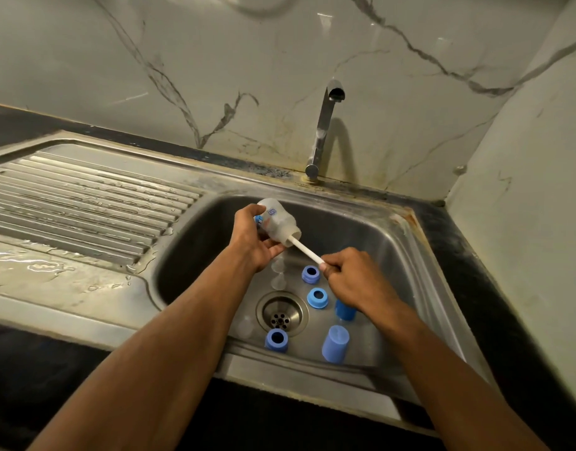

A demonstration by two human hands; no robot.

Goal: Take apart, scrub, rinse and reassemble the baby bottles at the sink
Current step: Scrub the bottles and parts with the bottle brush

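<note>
My left hand (253, 239) grips a clear baby bottle (278, 222) tilted on its side above the sink basin (394, 255), mouth facing right. A white brush handle (304, 250) sticks out of the bottle's mouth; its head is hidden inside. My right hand (351, 278) pinches the handle's free end. On the basin floor lie three blue screw rings (311, 275) (317, 297) (276, 340), two blue caps (336, 343) (344, 310) and clear teats (278, 276).
The drain strainer (282, 315) sits in the middle of the basin floor. A chrome tap (325, 125) stands behind the sink with no water running. A wet ribbed draining board (84, 206) lies to the left. Marble wall closes the back and right.
</note>
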